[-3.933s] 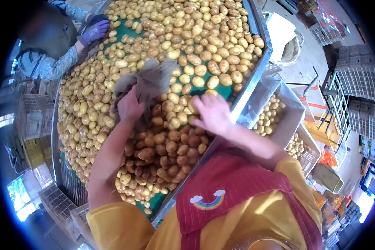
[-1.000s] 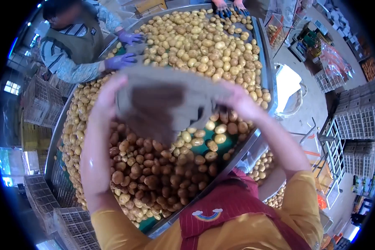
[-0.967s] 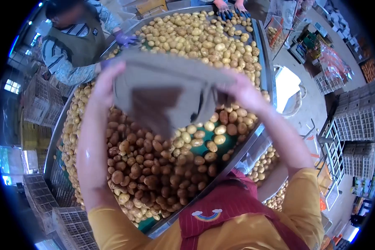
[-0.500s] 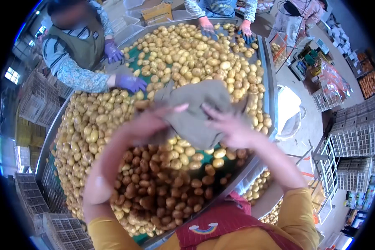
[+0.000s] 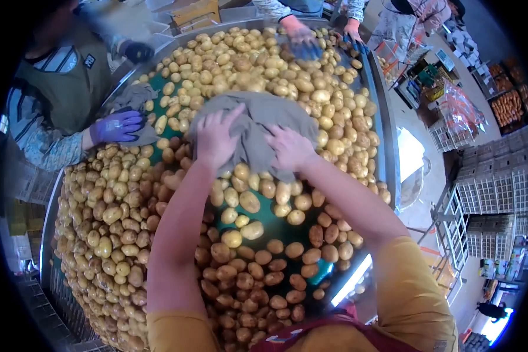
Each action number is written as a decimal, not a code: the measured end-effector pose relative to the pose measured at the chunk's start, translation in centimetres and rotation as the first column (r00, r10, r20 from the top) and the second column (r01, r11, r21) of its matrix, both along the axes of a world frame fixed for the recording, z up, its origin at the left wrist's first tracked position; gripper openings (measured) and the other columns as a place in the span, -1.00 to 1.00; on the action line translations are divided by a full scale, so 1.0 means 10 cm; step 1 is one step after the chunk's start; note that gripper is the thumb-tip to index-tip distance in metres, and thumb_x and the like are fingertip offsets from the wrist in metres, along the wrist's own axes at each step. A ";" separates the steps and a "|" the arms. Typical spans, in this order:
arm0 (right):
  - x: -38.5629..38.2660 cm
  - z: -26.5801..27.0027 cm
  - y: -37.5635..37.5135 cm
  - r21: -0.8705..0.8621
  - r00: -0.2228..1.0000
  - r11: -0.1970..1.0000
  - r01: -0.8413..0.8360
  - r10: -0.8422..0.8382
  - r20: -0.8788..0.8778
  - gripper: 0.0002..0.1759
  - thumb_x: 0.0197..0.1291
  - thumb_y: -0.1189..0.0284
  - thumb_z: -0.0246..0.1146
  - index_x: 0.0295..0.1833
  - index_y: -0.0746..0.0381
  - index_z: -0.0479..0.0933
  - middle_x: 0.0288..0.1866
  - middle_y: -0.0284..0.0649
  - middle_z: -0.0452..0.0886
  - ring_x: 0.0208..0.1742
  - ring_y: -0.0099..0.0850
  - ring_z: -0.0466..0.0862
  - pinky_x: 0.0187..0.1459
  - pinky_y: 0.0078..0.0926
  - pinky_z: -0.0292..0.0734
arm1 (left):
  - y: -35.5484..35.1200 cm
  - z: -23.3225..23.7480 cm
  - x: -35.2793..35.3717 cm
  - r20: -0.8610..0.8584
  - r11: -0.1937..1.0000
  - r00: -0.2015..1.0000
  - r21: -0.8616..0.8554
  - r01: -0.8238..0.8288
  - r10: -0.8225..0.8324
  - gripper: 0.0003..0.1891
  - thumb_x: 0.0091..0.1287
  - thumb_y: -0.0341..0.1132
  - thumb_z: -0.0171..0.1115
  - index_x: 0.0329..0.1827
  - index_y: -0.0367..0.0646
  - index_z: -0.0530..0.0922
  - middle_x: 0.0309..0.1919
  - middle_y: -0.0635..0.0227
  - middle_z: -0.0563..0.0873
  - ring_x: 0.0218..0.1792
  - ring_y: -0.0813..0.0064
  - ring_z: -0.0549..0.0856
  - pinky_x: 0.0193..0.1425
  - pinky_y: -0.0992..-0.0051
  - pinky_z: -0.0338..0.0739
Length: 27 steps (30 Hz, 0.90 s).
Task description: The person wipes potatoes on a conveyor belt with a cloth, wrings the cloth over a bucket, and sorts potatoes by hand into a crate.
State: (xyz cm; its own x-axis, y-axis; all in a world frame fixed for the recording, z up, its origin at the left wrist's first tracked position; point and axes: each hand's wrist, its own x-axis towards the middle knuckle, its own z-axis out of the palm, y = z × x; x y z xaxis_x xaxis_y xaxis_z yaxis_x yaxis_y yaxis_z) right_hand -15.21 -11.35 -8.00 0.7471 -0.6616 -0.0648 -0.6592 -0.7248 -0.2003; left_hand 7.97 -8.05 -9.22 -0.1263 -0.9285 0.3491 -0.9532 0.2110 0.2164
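A grey-brown cloth (image 5: 255, 117) lies spread and rumpled over the potatoes (image 5: 108, 193) in the middle of the sorting table. My left hand (image 5: 217, 139) rests on the cloth's left part, fingers spread and pressed down. On its right part lies my right hand (image 5: 290, 148), with fingers stretched forward. Neither hand appears to grip a fold. The potatoes directly beneath the cloth are hidden. Nearer my body, green table surface (image 5: 270, 220) shows between scattered potatoes, with brown ones heaped below.
A co-worker's purple-gloved hand (image 5: 117, 126) rests by another grey cloth (image 5: 135, 97) at the left. Across the table, another person's gloved hand (image 5: 302, 38) is over potatoes. A metal rim (image 5: 387, 141) borders the right side. Stacked crates (image 5: 493, 176) stand beyond it.
My hands and the cloth have gone from blurred, bunched motion to lying flatter and slightly farther forward on the potatoes. The left co-worker has shifted away to the left.
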 end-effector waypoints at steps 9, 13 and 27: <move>-0.38 0.03 1.30 0.189 0.999 0.982 0.018 -0.026 0.039 -0.39 0.17 0.20 0.22 0.36 0.12 0.50 0.53 -0.25 0.39 0.26 -0.10 0.58 0.16 -0.12 0.63 | 1.34 0.10 -0.20 0.001 0.985 0.998 0.162 0.059 -0.060 -0.25 0.30 -0.27 0.30 0.58 0.44 0.31 0.08 0.18 0.58 0.19 0.09 0.55 0.40 -0.02 0.31; -0.71 0.25 1.86 0.330 0.998 0.943 -0.035 0.013 0.069 -0.41 0.18 0.17 0.22 0.35 0.00 0.52 0.47 -0.34 0.48 0.24 -0.05 0.59 0.09 -0.11 0.65 | 2.12 0.24 -0.40 -0.064 0.906 0.996 0.416 0.084 -0.063 -0.24 0.26 -0.27 0.31 0.56 0.47 0.34 0.10 0.15 0.57 0.24 0.06 0.52 0.50 -0.08 0.22; -0.61 0.18 1.96 0.195 0.990 0.981 0.015 0.013 -0.141 -0.39 0.16 0.17 0.34 0.38 -0.21 0.50 0.61 -0.16 0.27 0.20 -0.14 0.61 0.09 -0.16 0.67 | 1.56 0.18 -0.49 -0.086 0.960 0.984 0.221 0.171 -0.155 -0.19 0.22 -0.44 0.22 0.59 0.29 0.29 0.39 0.19 0.54 0.38 0.16 0.52 0.55 -0.36 0.00</move>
State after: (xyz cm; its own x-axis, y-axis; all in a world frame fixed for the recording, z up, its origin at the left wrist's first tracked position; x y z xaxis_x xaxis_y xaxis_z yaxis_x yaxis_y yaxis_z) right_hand -21.36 8.21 -6.25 0.7205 -0.6266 -0.2972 -0.6917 -0.6802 -0.2427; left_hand 3.03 7.52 -7.38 -0.2658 -0.9532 0.1443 -0.8917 0.3000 0.3390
